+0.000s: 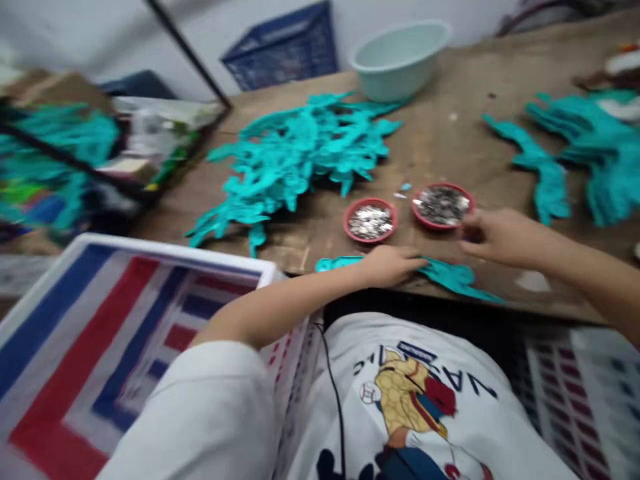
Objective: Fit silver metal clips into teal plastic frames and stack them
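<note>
Turquoise flat piece with a wavy, cut-out outline: lies along the front edge of the brown table, between the wearer's body and two dishes. Left hand rests across its middle, both ends showing; whether the fingers pinch it or merely press on it, cannot tell. Right hand is at the near right rim of the right-hand round red dish, which contains dull, dark metallic-looking bits. Fingers curled, thumb near them; blur hides whether they meet or have anything between them.

Risks, as judged:

1. Piece off the table. Its right end lies close to the edge; a sideways pull or a lifted left hand could send it into the lap.

2. Spill at the right dish. It looks shallow and well filled; a fingertip hooking the rim could tip it.

3. Spill at the left. Another round red dish, with bright silvery bits, stands just beyond the left hand; a knuckle rising carelessly might knock it.

4. Mixing. The dishes stand near each other, so bits scattered from one could land in the other.

5. Tangling. The heap of similar turquoise pieces behind is interlocked; tugging one could drag several toward the dishes.
</note>
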Available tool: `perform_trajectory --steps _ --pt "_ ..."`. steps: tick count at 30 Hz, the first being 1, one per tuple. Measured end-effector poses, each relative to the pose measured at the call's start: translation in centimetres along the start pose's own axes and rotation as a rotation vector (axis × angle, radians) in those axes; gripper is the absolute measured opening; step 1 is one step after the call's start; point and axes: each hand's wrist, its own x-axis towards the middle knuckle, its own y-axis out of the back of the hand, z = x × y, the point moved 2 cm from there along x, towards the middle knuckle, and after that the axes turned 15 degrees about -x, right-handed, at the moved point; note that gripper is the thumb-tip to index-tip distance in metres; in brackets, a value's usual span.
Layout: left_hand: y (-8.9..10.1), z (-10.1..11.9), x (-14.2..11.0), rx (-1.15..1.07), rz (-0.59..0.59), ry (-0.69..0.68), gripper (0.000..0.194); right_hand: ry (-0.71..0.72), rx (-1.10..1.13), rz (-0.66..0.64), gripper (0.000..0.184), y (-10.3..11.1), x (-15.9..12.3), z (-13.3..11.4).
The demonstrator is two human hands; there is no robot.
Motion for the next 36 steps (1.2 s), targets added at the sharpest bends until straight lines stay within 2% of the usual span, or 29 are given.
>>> perform_trajectory --steps 2,6,9,15,21,27,33,36 --pt "-0.6 -0.9 0.1 -0.029 0.024 -0.06 0.044 -0.014 0.065 -0.127 0.003 -0.8 -1.4 0.9" --pt "-0.7 -0.9 -0.5 -0.075 0.078 -0.082 0.045 0.036 0.315 -0.125 0.016 -1.4 0.0 0.2" --pt "-0.7 -0.7 -0.6 -0.131 0.097 -0.036 0.045 0.086 0.385 -0.09 0.016 -1.7 0.4 -0.7" --pt "-0.5 -0.6 -0.1 -0.214 0.065 0.014 0.044 0.202 0.298 -0.124 0.012 -2.4 -0.3 -1.9" --pt "-0.3 -0.4 0.0 -0.207 0.051 0.034 0.043 0.234 0.287 -0.057 0.014 -1.9 -0.5 -2.2" --pt "-0.3 -0.3 0.0 -0.207 0.037 0.065 0.044 0.225 0.227 -0.089 0.015 -2.1 -0.3 -1.9" --pt "0.0 -0.4 0.0 -0.254 0.036 0.058 0.043 0.165 0.129 -0.164 0.018 -1.5 -1.2 -3.2" --pt "-0.2 -0.7 0.0 -0.26 0.044 0.069 0.04 0.116 0.092 -0.131 0.02 -1.7 -1.2 -2.6"
